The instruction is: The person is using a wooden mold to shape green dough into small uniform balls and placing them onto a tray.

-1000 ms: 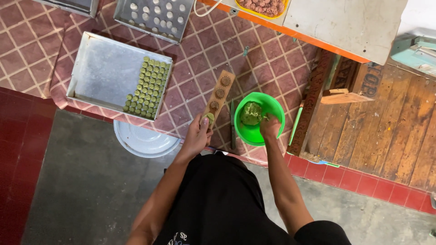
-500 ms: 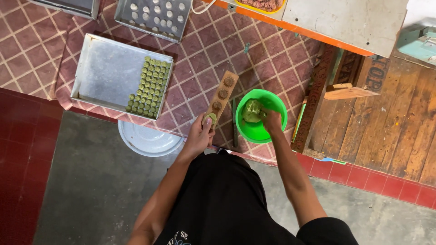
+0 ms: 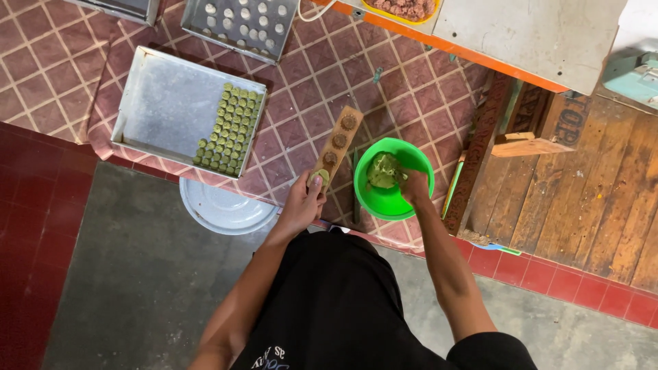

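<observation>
Patterned red-brown cloth (image 3: 288,75) covers the floor in front of you, with dark red tiles on the left and wooden boards (image 3: 582,205) on the right. Your left hand (image 3: 301,202) grips the near end of a wooden mould (image 3: 336,147), with the thumb pressing on green dough in its nearest cavity. The mould lies flat on the cloth, and its other three cavities look dark and unfilled. Your right hand (image 3: 415,186) is inside the green bowl (image 3: 394,202), just beside the mould on its right. The fingers touch the lump of green dough (image 3: 384,171) in the bowl; you cannot tell if they pinch a piece or only rest on it.

To the left of the mould lies a metal tray (image 3: 164,103), and rows of small green pieces (image 3: 229,130) fill its right side, while the rest of it is bare. A round white lid (image 3: 219,209) lies below this tray, partly under the cloth edge. Further up, a second tray (image 3: 240,24) holds pale round pieces. At the top you see a low table (image 3: 528,34) with an orange edge, and a yellow container with brown pieces (image 3: 404,8) stands on it.
</observation>
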